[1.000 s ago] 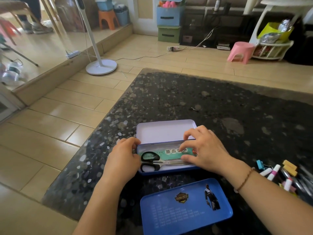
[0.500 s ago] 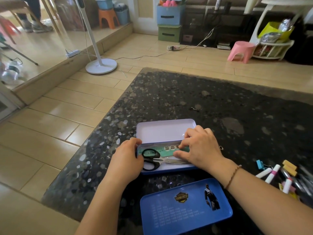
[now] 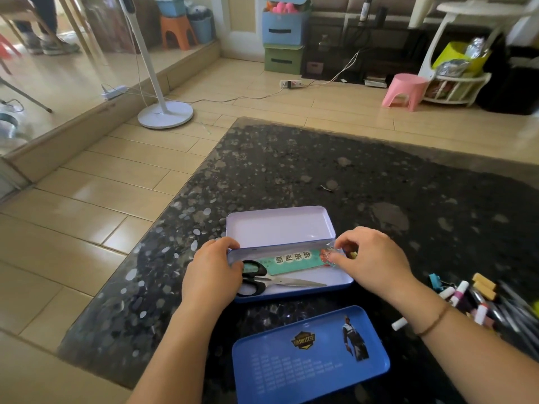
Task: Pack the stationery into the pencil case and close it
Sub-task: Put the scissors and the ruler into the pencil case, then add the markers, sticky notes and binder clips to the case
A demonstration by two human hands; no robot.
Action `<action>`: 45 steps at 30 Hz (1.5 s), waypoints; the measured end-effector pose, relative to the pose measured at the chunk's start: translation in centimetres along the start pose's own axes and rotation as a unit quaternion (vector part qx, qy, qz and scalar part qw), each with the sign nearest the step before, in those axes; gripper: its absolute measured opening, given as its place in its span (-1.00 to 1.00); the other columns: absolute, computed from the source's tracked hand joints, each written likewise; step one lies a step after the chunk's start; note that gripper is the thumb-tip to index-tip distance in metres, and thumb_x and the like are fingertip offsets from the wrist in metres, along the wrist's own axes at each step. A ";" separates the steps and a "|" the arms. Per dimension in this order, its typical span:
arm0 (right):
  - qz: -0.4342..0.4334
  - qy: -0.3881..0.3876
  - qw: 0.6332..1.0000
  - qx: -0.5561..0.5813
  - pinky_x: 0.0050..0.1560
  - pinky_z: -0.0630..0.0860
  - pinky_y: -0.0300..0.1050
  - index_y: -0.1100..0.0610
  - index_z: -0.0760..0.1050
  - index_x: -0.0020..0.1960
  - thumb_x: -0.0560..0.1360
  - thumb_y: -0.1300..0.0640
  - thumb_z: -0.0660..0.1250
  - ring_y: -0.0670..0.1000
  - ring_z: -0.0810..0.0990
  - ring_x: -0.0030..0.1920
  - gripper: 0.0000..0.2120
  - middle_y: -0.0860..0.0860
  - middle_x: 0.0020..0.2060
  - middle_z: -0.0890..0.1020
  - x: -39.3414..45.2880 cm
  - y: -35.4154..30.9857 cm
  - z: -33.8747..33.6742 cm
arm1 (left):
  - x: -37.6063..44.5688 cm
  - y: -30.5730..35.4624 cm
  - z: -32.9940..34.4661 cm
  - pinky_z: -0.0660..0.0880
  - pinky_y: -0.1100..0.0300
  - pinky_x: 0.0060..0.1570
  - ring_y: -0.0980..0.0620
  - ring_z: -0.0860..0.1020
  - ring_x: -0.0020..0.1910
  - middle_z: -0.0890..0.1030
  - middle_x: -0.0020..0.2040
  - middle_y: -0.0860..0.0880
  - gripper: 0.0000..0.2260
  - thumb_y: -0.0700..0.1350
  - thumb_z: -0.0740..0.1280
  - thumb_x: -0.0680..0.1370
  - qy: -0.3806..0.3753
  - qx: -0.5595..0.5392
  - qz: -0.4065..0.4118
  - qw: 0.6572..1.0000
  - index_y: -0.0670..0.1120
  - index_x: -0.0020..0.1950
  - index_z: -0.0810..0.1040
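Left hand braces the pencil case wall while right hand fingertips pinch the green ruler end, apparently seating it beside the scissors

The far half of the dark stone table lies bare, open for reaching. Nearer, the open pencil case sits between the left hand and right hand, which block both its ends. Scissors and a green card fill its tray. A blue tray occupies the near edge; loose pens crowd the right.
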State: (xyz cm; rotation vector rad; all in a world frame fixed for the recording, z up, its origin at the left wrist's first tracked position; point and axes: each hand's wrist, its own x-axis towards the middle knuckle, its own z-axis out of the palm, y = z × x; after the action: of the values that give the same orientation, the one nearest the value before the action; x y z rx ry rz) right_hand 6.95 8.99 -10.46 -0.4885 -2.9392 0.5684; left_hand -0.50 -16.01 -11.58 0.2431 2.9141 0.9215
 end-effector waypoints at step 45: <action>0.217 0.018 0.976 -0.025 0.26 0.39 0.02 -0.07 0.39 0.34 0.52 0.05 0.29 0.06 0.38 0.28 -0.60 -0.07 0.31 0.46 -16.5 24.7 -9.6 | -12.6 17.8 14.7 0.41 0.05 0.17 -0.01 0.42 0.22 0.52 0.18 0.09 -0.74 0.10 0.27 0.47 -0.067 0.064 0.461 0.883 0.10 0.12 0.56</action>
State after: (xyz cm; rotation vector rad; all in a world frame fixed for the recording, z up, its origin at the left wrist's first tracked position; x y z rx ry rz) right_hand 31.26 28.57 -11.69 -1.1479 -2.8226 0.5162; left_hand 15.89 4.46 -13.02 1.7169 2.6508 0.6994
